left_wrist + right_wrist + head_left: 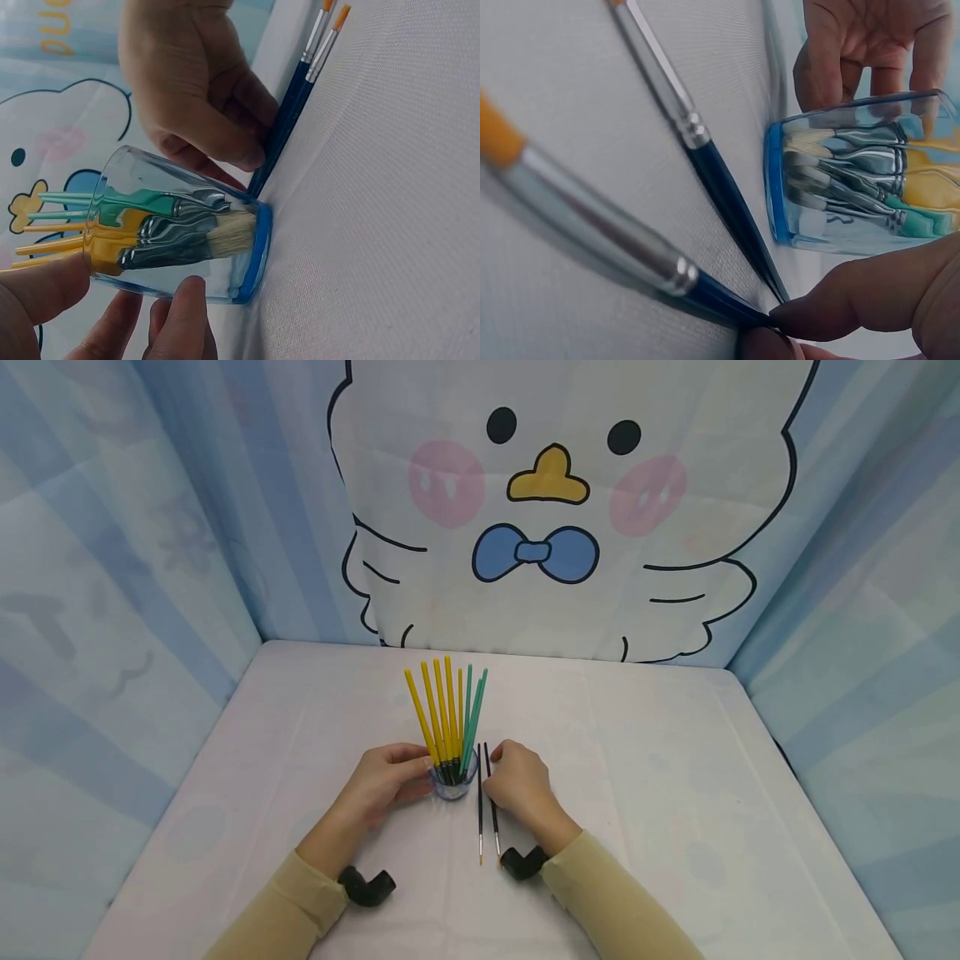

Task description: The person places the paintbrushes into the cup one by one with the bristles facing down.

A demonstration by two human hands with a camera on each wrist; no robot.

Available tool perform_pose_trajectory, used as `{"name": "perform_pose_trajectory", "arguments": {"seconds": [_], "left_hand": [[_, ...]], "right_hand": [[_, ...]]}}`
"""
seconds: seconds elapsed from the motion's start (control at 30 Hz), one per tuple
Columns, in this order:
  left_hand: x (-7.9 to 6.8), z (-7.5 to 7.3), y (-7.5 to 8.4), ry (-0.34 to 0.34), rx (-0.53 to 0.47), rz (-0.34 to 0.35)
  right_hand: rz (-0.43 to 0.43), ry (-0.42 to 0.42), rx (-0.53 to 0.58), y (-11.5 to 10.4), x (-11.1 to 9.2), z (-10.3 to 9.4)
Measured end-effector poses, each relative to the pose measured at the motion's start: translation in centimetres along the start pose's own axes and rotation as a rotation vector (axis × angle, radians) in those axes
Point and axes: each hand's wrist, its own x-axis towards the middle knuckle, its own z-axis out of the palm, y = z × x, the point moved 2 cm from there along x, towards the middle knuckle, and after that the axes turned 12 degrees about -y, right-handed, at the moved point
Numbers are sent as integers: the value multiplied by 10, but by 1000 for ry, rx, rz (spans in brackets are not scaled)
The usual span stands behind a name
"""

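Observation:
A clear cup with a blue base stands upright on the table, holding several paintbrushes with yellow handles and others with green handles, bristles down. My left hand holds the cup from its left side, thumb near the rim and fingers along the wall. To the right of the cup, two thin dark blue paintbrushes lie side by side, orange tips toward me. Between thumb and finger, my right hand pinches the handle of the right-hand dark brush. The other dark brush lies between it and the cup.
A pale cloth covers the table. Behind it hangs a curtain printed with a cartoon figure, and blue-striped curtains close both sides. Black wrist mounts sit at both sleeves, close to the tabletop.

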Motion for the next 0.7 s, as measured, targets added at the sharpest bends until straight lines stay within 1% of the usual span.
{"name": "perform_pose_trajectory", "arguments": {"seconds": [0.17, 0.5, 0.7], "left_hand": [[0, 0, 0, 1, -2, -2], [-1, 1, 1, 6, 4, -10], [-1, 2, 1, 8, 7, -10]], "right_hand": [[-3, -6, 9, -2, -1, 1], [-13, 19, 3, -3, -5, 4], [-25, 3, -13, -4, -6, 2]]}}
